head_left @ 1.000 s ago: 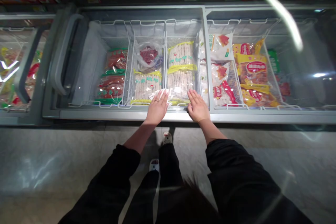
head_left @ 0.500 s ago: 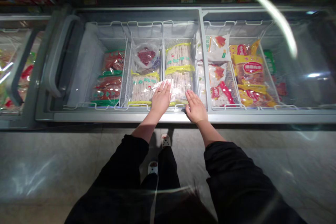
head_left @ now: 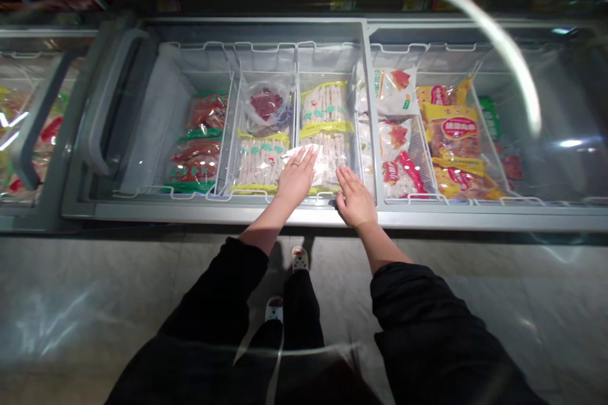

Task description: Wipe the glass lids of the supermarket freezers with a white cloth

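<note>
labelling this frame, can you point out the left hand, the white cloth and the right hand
Left hand [head_left: 294,181]: head view, back of the hand.
White cloth [head_left: 322,167]: head view, part uncovered beside the fingers.
Right hand [head_left: 356,199]: head view, back of the hand.

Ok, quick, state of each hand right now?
Left hand: open, laid flat over a white cloth or tissue.
Right hand: open, flat, nothing visible in it.
</note>
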The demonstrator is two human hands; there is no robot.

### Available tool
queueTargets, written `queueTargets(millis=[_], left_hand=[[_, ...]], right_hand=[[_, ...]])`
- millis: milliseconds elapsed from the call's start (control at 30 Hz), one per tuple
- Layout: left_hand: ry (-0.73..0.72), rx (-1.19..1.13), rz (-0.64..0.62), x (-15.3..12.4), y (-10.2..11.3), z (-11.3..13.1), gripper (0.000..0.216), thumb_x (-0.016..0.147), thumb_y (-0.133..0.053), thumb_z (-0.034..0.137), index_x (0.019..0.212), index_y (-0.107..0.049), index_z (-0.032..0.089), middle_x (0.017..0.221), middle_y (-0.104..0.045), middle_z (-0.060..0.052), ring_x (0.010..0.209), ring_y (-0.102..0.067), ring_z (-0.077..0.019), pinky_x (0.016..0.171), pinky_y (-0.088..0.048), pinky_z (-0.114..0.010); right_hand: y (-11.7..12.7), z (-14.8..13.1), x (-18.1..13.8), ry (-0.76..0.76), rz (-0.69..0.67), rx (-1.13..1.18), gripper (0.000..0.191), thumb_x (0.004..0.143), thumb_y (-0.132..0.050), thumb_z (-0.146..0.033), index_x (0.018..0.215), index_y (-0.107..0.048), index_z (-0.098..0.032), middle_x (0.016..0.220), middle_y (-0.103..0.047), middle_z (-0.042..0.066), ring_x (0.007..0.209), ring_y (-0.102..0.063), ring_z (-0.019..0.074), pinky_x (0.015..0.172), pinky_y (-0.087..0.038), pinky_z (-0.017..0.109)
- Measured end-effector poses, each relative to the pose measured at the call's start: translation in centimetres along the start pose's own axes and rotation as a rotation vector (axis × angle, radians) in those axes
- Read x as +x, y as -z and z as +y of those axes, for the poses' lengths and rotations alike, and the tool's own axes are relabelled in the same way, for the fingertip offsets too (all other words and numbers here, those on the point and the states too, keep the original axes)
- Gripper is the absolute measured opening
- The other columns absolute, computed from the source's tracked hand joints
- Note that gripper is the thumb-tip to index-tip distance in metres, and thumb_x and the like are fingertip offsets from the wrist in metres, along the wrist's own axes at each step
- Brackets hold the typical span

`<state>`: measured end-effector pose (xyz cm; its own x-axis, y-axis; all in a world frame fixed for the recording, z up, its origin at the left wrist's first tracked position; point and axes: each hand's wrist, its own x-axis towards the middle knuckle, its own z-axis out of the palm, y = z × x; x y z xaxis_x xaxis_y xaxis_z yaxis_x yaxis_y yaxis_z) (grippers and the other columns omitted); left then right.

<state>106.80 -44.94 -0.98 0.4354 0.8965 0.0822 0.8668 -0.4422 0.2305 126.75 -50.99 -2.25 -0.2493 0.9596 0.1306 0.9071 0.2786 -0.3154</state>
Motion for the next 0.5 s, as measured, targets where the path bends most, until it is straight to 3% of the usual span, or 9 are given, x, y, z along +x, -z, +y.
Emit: queueTargets(millis=[133, 267, 367, 500], left_hand=[[0.126, 0.009, 0.047, -1.8, -0.1, 0.3, 0.053, 0.106, -0.038, 0.023, 0.158, -0.039, 0.015, 0.164, -0.035, -0.008, 0.155, -0.027, -0.0261, 0.126, -0.029, -0.046], [-0.049, -0.02, -0.017, -3.2, -0.3, 1.8, 0.052, 0.106, -0.041, 0.025, 0.157, -0.041, 0.022, 0.163, -0.038, -0.003, 0.155, -0.028, -0.0227, 0.126, -0.029, -0.043], [-0.152, -0.003, -0.019, -1.6, -0.2, 1.5, 0.05, 0.107, -0.04, 0.026, 0.156, -0.044, 0.021, 0.163, -0.038, -0.001, 0.154, -0.03, -0.0207, 0.127, -0.028, -0.04], [-0.07, 0.02, 0.035, 1.7, -0.1, -0.2, 0.05, 0.106, -0.041, 0.025, 0.155, -0.045, 0.016, 0.162, -0.04, -0.004, 0.153, -0.032, -0.0231, 0.126, -0.029, -0.041]], right_hand=[[-0.1, 0.0, 0.0, 0.002, 0.02, 0.007, 0.061, 0.097, -0.04, -0.017, 0.158, -0.037, -0.017, 0.161, -0.043, 0.007, 0.151, -0.037, 0.0243, 0.125, -0.036, 0.048], [-0.1, 0.0, 0.1, 0.015, 0.026, 0.012, 0.062, 0.096, -0.041, -0.015, 0.158, -0.038, -0.016, 0.16, -0.044, 0.01, 0.15, -0.037, 0.0248, 0.124, -0.037, 0.049], [-0.1, 0.1, 0.2, 0.026, 0.034, 0.008, 0.059, 0.096, -0.041, -0.014, 0.155, -0.043, -0.012, 0.159, -0.045, 0.012, 0.15, -0.038, 0.0253, 0.125, -0.036, 0.048], [-0.1, 0.1, 0.2, 0.024, 0.032, 0.007, 0.06, 0.095, -0.042, -0.014, 0.155, -0.042, -0.013, 0.158, -0.047, 0.012, 0.15, -0.039, 0.025, 0.125, -0.037, 0.047]])
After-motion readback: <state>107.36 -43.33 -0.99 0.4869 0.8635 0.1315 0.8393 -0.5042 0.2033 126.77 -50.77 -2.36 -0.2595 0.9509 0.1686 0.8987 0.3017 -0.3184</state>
